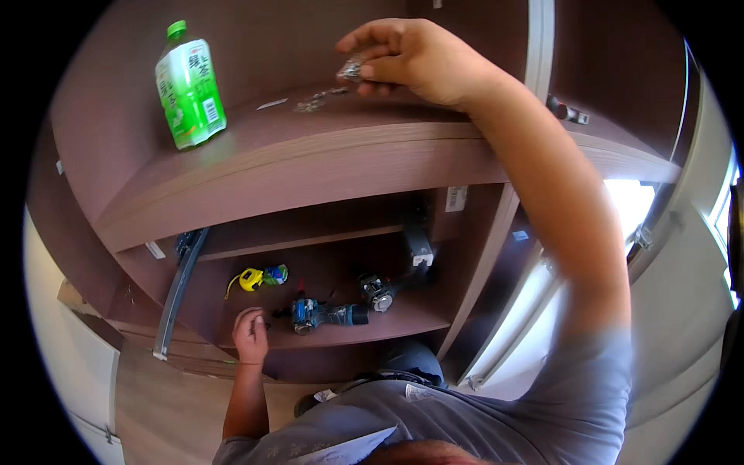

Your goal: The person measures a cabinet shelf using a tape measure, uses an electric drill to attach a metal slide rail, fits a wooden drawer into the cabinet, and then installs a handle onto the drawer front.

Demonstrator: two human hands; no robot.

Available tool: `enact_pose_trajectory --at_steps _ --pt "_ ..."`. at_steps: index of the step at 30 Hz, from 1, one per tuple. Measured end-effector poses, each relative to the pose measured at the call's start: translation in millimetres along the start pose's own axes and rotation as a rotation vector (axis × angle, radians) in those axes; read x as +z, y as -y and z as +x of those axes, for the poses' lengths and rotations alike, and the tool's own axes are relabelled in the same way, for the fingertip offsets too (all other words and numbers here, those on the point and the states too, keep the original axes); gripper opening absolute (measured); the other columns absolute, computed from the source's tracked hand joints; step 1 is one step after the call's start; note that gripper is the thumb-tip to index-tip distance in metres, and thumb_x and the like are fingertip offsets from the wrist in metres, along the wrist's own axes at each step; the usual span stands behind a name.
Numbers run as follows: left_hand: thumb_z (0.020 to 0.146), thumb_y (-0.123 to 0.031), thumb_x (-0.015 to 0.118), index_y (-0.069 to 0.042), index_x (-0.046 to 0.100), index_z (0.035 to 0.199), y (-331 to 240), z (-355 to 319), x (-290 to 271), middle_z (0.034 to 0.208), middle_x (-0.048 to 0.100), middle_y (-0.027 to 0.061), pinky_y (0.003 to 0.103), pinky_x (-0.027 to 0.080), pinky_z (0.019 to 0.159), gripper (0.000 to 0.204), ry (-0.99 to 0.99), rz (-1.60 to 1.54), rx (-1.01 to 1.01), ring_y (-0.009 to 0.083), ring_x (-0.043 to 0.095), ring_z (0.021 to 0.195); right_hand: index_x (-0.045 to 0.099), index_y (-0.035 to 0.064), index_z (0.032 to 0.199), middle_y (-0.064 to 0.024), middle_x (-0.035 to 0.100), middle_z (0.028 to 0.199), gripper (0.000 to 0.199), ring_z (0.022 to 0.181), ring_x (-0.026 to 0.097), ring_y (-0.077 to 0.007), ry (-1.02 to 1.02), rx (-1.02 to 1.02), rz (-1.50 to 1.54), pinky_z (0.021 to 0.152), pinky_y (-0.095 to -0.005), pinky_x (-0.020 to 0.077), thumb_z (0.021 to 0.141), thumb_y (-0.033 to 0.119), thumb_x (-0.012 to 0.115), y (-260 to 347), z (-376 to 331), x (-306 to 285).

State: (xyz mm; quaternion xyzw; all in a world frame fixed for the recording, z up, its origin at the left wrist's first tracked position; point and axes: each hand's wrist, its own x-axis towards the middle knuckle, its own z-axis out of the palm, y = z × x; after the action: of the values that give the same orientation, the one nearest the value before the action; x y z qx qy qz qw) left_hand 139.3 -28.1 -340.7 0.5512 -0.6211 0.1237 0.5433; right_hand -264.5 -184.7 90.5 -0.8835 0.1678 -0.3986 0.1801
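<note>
Over the upper shelf, my right hand is closed, pinching a small clear bag of silvery bits between thumb and fingers. Just below it, a scatter of small screw-like pieces lies on the shelf. My left hand is down at the front of the lower compartment, fingers curled; what they hold, if anything, is too small to make out. Closest to it is a blue-and-black cordless drill lying on its side. Behind the drill sits a yellow tape measure.
A green-capped drink bottle stands at the upper shelf's left. Beside the tape measure lies a blue-green can-like item; another dark power tool is right of the drill. A metal drawer slide juts from the left cabinet wall.
</note>
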Motion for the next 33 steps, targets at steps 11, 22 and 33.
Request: enact_pose_trajectory --at_steps 11,22,33 --pt "0.097 -0.005 0.059 0.001 0.07 0.107 -226 226 -73 0.086 0.073 0.0104 0.035 0.056 0.07 0.017 -0.037 -0.374 0.765 0.0209 0.07 0.076 0.066 -0.0029 0.121 -0.0074 0.072 0.093 0.025 0.081 0.07 -0.0124 0.063 0.135 0.104 0.073 -0.0262 0.0569 0.099 0.008 0.069 13 -4 2" --pt "0.102 -0.021 0.065 0.0 0.066 0.115 -309 359 -20 0.093 0.066 0.002 0.026 0.05 0.075 0.025 0.467 -0.043 0.429 0.0089 0.059 0.084 0.073 0.0022 0.103 -0.0059 0.075 0.088 0.017 0.079 0.074 -0.0114 -0.028 0.082 -0.002 0.067 -0.0248 0.0556 0.099 0.018 0.072 11 -5 2" --pt "0.106 -0.024 0.06 -0.008 0.07 0.111 -297 390 9 0.093 0.07 0.0001 0.022 0.054 0.073 0.019 0.782 -0.571 -0.091 0.008 0.066 0.083 0.071 0.003 0.103 -0.0213 0.071 0.087 0.016 0.081 0.069 -0.0401 -0.302 -0.485 -0.743 0.078 -0.0437 0.0579 0.09 0.013 0.07 -1 1 16"
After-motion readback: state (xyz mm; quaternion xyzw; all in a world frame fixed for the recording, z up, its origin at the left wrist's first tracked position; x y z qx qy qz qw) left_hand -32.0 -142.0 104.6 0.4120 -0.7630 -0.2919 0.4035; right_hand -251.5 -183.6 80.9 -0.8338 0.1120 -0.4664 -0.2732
